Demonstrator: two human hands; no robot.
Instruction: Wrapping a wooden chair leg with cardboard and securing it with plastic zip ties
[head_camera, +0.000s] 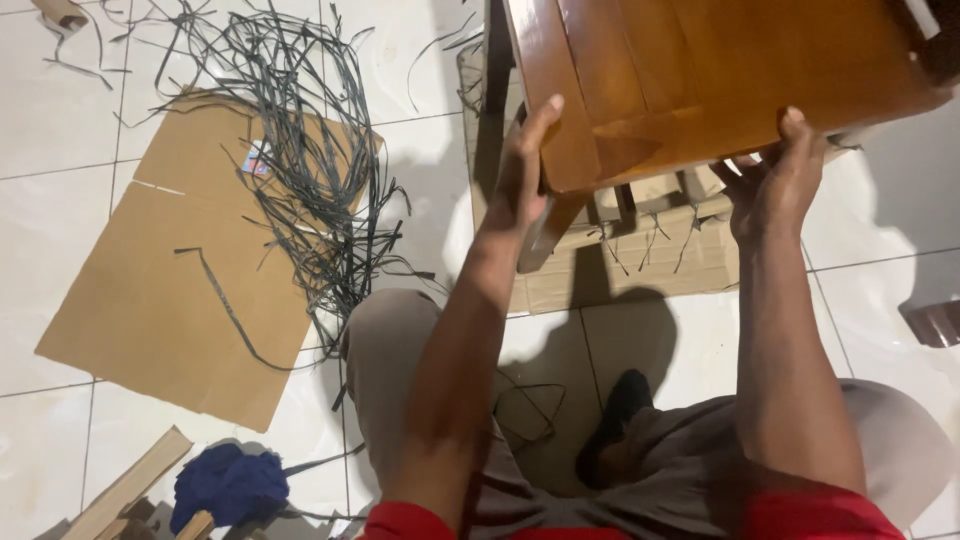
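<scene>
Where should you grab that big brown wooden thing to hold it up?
Probably by the lower edges of the wooden piece, one hand from each side. The left hand grips the corner post, and the right hand cups the bottom edge. Its flat, polished faces offer nothing to grip.

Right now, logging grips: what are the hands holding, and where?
Both hold the wooden furniture piece: left hand at its corner, right hand under its lower edge.

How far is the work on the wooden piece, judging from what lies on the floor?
Done: black strips lie loose over flat cardboard, so unwrapping looks finished. In hand: the left hand and right hand grip the wooden furniture piece above more cardboard. Left: wood scraps and a blue cloth lie on the floor.
</scene>
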